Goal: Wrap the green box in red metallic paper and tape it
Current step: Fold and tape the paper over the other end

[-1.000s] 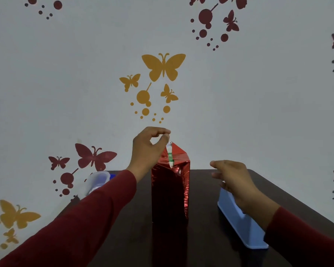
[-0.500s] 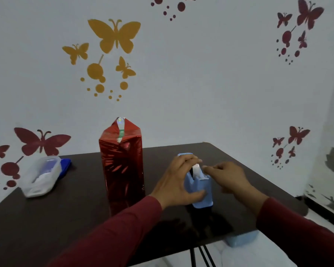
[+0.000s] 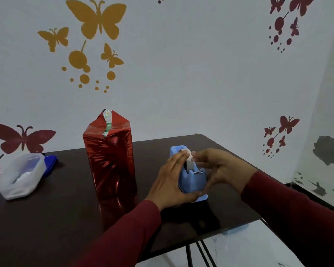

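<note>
The green box [image 3: 108, 129] stands upright on the dark table [image 3: 46, 218], wrapped in red metallic paper [image 3: 110, 162]. The paper's top flaps rise to a peak, and a thin green strip shows in the gap between them. To its right sits a light blue tape dispenser [image 3: 193, 179]. My left hand [image 3: 168, 182] grips the dispenser's left side, thumb curled under its front. My right hand [image 3: 220, 168] reaches in from the right and pinches the tape [image 3: 189, 158] at the top of the roll. Neither hand touches the box.
A clear plastic container [image 3: 21, 176] lies at the table's left edge, with a blue lid [image 3: 50, 164] behind it. The table's right and near edges run close to the dispenser. A wall with butterfly stickers stands just behind the table.
My left hand has let go of the paper's top flap and come down to the dispenser. My right hand has closed in on the tape roll. The view has swung to the right.
</note>
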